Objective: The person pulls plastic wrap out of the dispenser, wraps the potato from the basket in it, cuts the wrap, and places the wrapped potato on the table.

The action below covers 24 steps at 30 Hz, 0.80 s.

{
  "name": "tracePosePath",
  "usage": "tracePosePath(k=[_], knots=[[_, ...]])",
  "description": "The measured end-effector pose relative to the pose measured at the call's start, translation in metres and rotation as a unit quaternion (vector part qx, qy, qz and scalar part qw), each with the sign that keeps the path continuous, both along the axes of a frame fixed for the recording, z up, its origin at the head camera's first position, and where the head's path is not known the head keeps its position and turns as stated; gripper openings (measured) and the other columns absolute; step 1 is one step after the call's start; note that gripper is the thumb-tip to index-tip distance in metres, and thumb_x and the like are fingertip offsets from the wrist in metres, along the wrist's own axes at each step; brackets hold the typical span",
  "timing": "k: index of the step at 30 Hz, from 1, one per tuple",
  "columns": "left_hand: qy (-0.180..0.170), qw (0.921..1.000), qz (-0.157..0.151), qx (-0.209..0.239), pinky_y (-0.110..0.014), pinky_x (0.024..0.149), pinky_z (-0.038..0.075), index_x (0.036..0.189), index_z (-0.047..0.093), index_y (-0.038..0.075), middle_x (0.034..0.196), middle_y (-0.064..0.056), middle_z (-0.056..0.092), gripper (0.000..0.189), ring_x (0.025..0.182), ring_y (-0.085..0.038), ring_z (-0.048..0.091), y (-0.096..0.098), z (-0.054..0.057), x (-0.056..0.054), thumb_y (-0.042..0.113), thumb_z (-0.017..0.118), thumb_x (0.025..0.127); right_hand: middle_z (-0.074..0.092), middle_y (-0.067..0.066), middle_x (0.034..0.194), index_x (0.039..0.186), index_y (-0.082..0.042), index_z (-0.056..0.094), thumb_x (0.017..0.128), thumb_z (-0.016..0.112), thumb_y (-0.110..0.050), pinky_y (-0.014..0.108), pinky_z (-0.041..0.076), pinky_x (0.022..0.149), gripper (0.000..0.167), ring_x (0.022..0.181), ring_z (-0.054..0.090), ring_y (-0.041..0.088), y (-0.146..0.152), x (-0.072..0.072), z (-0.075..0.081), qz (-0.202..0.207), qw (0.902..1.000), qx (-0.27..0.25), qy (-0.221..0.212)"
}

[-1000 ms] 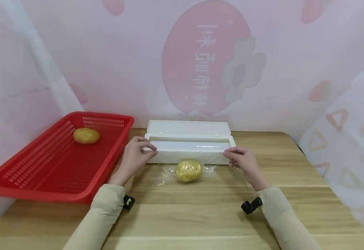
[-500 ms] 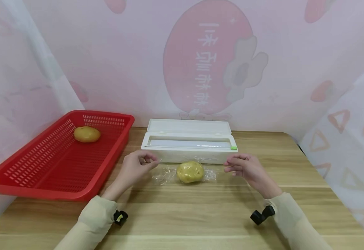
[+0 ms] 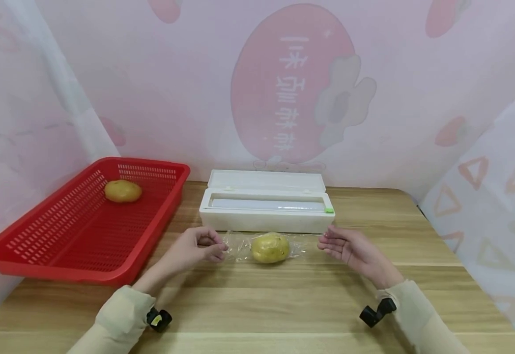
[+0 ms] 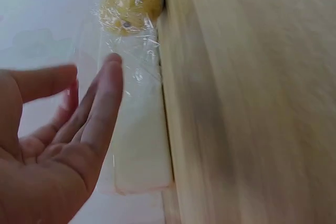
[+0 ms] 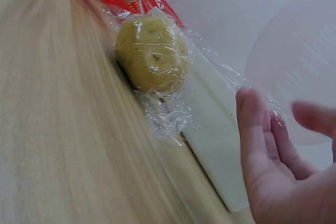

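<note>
A potato (image 3: 271,248) lies on the wooden table, covered by crinkled clear cling film (image 5: 167,116). My left hand (image 3: 200,246) is left of the potato, its thumb and fingertips pinching an edge of the film. On the other side, my right hand (image 3: 357,253) holds the film's far corner at its fingertips. Between both hands the film's edge is drawn out behind the potato. Just behind stands a white cling film dispenser (image 3: 266,223), lid raised, with the roll inside and a green slider (image 3: 329,210) at the right end of its front edge.
A red plastic basket (image 3: 107,236) stands at the left with another potato (image 3: 123,191) in it. The wooden table (image 3: 275,305) ends at a pink printed backdrop (image 3: 186,98) behind the dispenser.
Both hands have come down from the dispenser's front edge toward me, drawing the film edge to the potato's sides. The green slider, not visible at first, now shows at the right end.
</note>
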<state>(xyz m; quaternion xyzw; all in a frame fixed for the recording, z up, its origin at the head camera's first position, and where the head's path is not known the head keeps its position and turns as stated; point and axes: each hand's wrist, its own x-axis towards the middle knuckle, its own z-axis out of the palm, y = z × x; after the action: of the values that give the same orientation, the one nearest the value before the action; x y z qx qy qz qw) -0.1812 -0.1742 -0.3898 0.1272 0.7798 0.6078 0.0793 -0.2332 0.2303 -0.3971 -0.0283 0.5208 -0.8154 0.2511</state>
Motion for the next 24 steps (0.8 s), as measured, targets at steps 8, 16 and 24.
tracePosePath(k=[8,16,24], knots=[[0.017,0.9948,-0.074,-0.069,-0.045,0.09,0.048,0.096,0.053,0.0,0.112,-0.021,0.067,0.01,0.107,-0.037,0.062,-0.006,-0.002,0.005,0.009,0.057,0.098,0.069,0.018,0.099,0.1,0.003,0.069,0.099,0.055,0.0,0.037,0.048,0.095,0.014,0.093,0.068,0.025,0.001,0.001,-0.011,0.011,0.9992,0.03,-0.024],[0.015,0.9793,-0.14,-0.146,-0.032,0.069,0.039,0.093,0.05,0.007,0.083,-0.004,0.05,0.009,0.079,-0.022,0.046,0.0,-0.004,0.006,0.013,0.055,0.098,0.065,0.028,0.11,0.11,0.015,0.061,0.094,0.056,0.01,0.044,0.044,0.098,0.017,0.107,0.064,0.036,0.004,0.003,-0.014,0.031,0.9986,0.039,-0.016],[-0.008,0.976,-0.107,-0.19,-0.033,0.062,0.038,0.094,0.049,0.009,0.086,-0.012,0.058,0.019,0.076,-0.02,0.048,0.0,0.001,0.005,0.026,0.055,0.1,0.066,0.026,0.108,0.112,0.017,0.057,0.094,0.057,0.01,0.043,0.046,0.097,0.02,0.104,0.065,0.033,0.003,0.004,-0.011,0.011,0.9975,0.069,0.005]])
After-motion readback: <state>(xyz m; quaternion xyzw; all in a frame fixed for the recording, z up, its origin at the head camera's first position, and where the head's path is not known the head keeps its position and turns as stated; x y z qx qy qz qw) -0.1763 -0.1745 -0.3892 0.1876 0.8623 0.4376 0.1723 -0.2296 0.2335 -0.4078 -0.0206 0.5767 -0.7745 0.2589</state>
